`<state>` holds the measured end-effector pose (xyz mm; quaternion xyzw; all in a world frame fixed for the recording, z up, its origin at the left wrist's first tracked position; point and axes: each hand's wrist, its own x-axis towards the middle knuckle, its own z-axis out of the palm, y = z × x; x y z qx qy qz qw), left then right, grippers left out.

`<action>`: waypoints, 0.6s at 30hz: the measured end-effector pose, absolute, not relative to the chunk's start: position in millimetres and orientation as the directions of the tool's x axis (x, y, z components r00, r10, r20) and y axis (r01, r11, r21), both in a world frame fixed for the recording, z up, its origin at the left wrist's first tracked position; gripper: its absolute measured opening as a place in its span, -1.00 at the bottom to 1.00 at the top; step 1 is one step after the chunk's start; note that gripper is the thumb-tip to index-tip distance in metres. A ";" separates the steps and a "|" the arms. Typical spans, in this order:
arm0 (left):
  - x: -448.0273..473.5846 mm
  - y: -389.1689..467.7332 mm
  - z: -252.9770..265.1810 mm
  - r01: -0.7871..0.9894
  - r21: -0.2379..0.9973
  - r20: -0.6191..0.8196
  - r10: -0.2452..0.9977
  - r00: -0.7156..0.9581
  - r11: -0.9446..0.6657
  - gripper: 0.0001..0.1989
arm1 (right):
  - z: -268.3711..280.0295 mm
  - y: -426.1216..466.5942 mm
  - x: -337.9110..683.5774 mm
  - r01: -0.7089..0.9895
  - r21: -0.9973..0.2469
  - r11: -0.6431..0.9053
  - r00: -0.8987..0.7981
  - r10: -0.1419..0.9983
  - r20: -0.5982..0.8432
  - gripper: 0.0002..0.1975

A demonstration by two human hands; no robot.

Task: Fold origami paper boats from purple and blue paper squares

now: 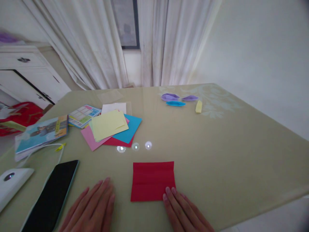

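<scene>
A sheet of red paper [152, 175] with creases running across it lies on the table in front of me. My right hand [184, 211] rests with outstretched fingers on its lower right corner. To the left of the paper, apart from it, my left hand [93, 207] is held flat over the table with its fingers extended and nothing in it; its fingertips are slightly blurred. Farther back lie folded purple paper pieces [170, 97], a folded blue paper piece [175, 103] and a small folded yellow paper piece [198, 106].
Loose coloured paper sheets [108, 124] overlap at the back left, beside a printed card [84, 115] and a booklet [43, 132]. A black-screened phone [51, 196], a white cable [61, 154] and a white device [14, 185] lie on the left. The table [229, 161] meets a wall.
</scene>
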<state>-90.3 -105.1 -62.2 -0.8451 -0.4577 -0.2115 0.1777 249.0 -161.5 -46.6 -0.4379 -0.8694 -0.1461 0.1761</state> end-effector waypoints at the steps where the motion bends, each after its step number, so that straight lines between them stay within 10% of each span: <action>1: -82.0 -99.8 -57.6 0.842 -0.097 0.529 0.689 0.495 -0.531 -0.60 | -47.9 -159.8 248.2 0.810 0.119 0.574 -0.562 0.704 0.433 -0.58; 5: -23.2 -79.2 -42.6 0.658 -0.027 0.435 0.584 0.686 -0.752 -0.65 | -46.0 -144.9 247.5 0.788 0.104 0.606 -0.586 0.689 0.427 -0.62; 13: 17.6 -24.9 -3.8 0.661 0.314 0.061 0.709 0.703 -0.682 -0.65 | -0.4 -73.4 261.9 0.746 -0.373 0.551 -0.526 0.832 0.176 -0.30; 18: 12.5 23.8 -6.7 0.579 0.379 0.185 0.672 0.717 -0.722 -0.77 | 5.4 -26.7 274.0 0.703 -0.485 0.520 -0.600 0.800 -0.011 -0.06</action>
